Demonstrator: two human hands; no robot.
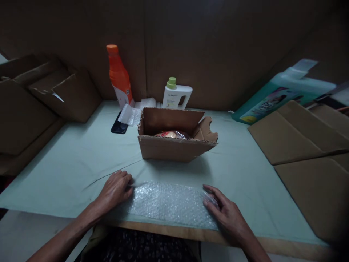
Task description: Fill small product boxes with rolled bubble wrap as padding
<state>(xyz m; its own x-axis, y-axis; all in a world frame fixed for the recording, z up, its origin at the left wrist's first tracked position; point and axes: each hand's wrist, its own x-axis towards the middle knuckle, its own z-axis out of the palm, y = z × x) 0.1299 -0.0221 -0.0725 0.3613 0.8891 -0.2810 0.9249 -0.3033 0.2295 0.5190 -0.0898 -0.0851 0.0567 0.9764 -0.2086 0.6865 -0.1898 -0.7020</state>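
— While both hands rest on it, where does the wrap lie?

— The clear rectangular sheet of bubble wrap (169, 203) lies flat on the pale green table cover (68, 171), along the near edge, just in front of the small open brown cardboard box (171, 145). The left hand (116, 189) presses on its left end with the fingers curled under, knuckles up; the right hand (225, 211) lies on its right end with the fingers stretched out and spread. Neither hand grips anything; both just bear down on the sheet.

— And the box?

— Flaps up, one of them torn, with a red and yellow shiny packet (171, 134) down inside. Nothing is wrapped round the packet that I can see.

— So how far along would you say things are?

— I'd judge it early. The sheet is smoothed out but nothing lies on it, and the box is unsealed. The tall orange plastic bottle (119, 76) and the white jug with a green cap (176, 95) stand bare behind the box, near a crumpled scrap of white wrap (131, 114) and a black phone (119, 127).

— Anything else about?

— Flattened brown cardboard sheets (305, 149) at the right, a teal printed pack (278, 94) leaning behind them, and folded cartons (40, 94) at the left.
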